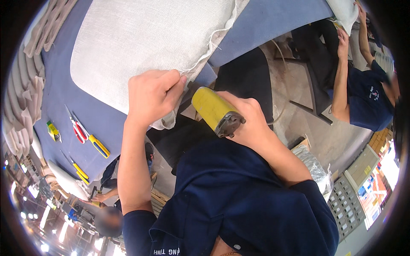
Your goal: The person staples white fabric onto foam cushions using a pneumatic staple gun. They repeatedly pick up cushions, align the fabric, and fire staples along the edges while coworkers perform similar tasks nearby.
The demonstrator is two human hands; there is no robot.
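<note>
"Where are your grips, and what are they on?"

"Your left grip (156,96) is clamped on the edge of the pale cloth (141,38), thumb against curled fingers. Your right grip (245,113) is wrapped round the yellow tool (209,104), its dark end towards you, its body just beside your left knuckles."

"And the cloth, where does it lie for you?"

"Over the blue-grey surface (64,89), its frayed edge running up and away from your left grip. Left of it you have red scissors (78,131), a screwdriver (99,146) and yellow snips (80,173)."

"Any containers around you?"

"A small yellow-green pack (53,131) sits left of your scissors; you can't see inside it. Near your right forearm is a clear plastic bag (316,166), bunched up, its contents impossible to make out. Beyond that, a grey rack (347,207) shows you rows of pale squares, too small to tell whether they hold anything."
</note>
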